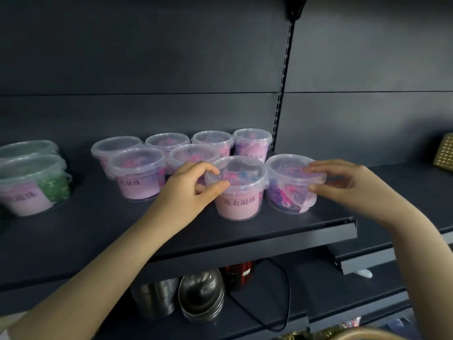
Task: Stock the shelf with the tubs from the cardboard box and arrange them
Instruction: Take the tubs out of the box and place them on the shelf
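A dark grey metal shelf carries all the tubs. The landmark is the clear plastic tub with the pink label, which stands near the shelf's front edge; its label reads "洗衣凝珠". Far to its left sit two larger lidded tubs with green contents, one behind the other. The pink label on the nearer one shows "凝珠". Behind and to the left of the landmark, six small pink-labelled tubs stand in two rows. Below it lie stacked steel bowls. Just beside it on the right stands a clear tub of pink and purple beads. The left hand pinches the landmark's lid rim. The right hand clasps the neighbouring tub's lid, with the fingers on top and the thumb at the rim.
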